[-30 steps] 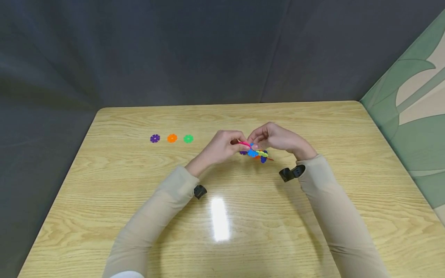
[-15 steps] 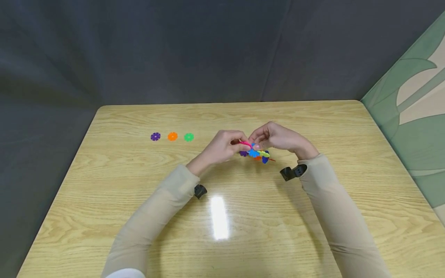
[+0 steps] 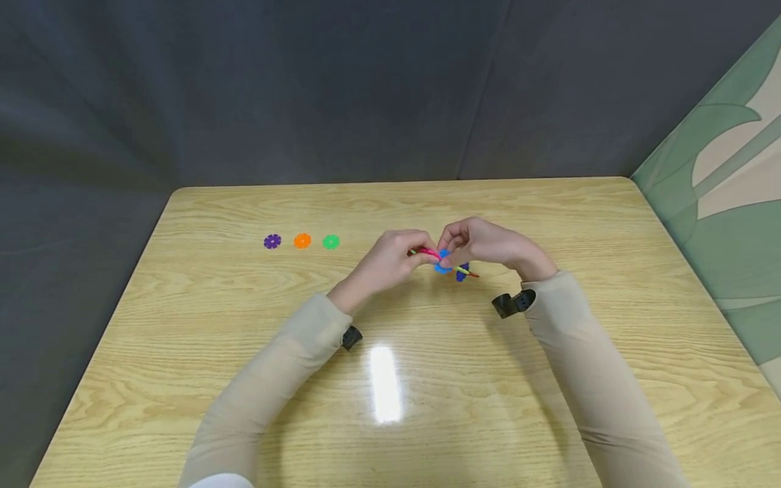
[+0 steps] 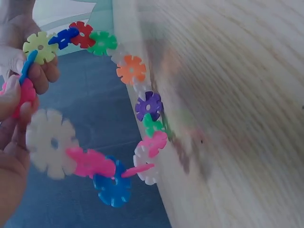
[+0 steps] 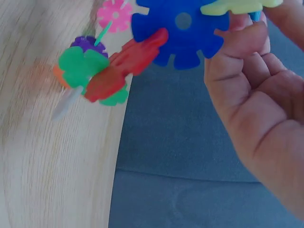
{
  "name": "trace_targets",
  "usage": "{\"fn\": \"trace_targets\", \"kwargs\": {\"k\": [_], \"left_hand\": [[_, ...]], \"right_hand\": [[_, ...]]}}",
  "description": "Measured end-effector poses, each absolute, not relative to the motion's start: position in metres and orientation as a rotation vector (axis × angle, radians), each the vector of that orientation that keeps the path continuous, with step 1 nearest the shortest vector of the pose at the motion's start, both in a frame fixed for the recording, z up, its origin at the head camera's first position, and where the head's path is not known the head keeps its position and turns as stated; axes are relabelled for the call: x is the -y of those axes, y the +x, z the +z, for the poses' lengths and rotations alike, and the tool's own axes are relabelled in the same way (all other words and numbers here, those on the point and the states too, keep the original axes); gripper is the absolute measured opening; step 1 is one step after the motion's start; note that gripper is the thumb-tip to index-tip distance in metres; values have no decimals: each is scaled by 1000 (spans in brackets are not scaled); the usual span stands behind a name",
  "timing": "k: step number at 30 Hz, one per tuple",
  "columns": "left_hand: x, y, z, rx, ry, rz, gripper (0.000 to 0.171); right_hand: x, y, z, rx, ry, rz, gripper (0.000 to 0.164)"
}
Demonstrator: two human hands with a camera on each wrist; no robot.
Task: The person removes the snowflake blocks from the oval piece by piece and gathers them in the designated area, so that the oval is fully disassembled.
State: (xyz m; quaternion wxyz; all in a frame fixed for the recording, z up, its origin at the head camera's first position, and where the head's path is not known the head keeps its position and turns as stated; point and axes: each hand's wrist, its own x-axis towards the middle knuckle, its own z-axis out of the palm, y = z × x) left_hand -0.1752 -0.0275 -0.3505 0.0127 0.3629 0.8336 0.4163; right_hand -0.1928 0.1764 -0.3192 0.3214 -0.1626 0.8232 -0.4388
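Note:
A string of notched plastic snowflake discs hangs in a loop between both hands. My left hand point(image 3: 393, 257) pinches a pink disc point(image 4: 28, 90) between thumb and fingers. My right hand point(image 3: 485, 241) pinches a light blue disc point(image 3: 443, 267) right against the pink one. In the left wrist view the loop runs from a white disc point(image 4: 52, 159) past a blue disc point(image 4: 112, 192), a purple disc point(image 4: 142, 111) and an orange disc point(image 4: 128, 76) up to a pale yellow disc point(image 4: 35, 47). A dark blue disc point(image 5: 156, 21) hangs near my right fingers. Fingertips partly cover the joint.
Loose purple point(image 3: 272, 242), orange point(image 3: 302, 241) and green point(image 3: 331, 242) discs lie in a row on the wooden table point(image 3: 244, 379), left of the hands. A dark curtain point(image 3: 366, 95) stands behind the table's far edge. A green patterned panel point(image 3: 738, 271) borders the right side.
Both hands keep their grip in nearly the same place. The discs have turned: the yellow one now shows edge-on, a green edge appears by my left fingers, and the hanging purple and orange discs are hidden.

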Motion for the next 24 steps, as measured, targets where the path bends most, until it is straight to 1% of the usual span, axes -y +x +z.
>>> {"fn": "trace_targets", "kwargs": {"k": [3, 8, 16, 24], "left_hand": [[27, -175, -349, -2599, 1256, 1260, 8], [27, -175, -349, -2565, 1355, 1266, 7], [28, -174, -349, -2535, 1394, 1267, 7], [29, -175, -348, -2494, 1366, 1269, 6]], "right_hand": [[-175, -194, -319, -2148, -424, -1176, 12], [-175, -194, -316, -2124, -457, -1172, 10], [-173, -194, -316, -2094, -468, -1183, 11], [-172, -196, -316, -2081, -499, -1181, 14]]}}
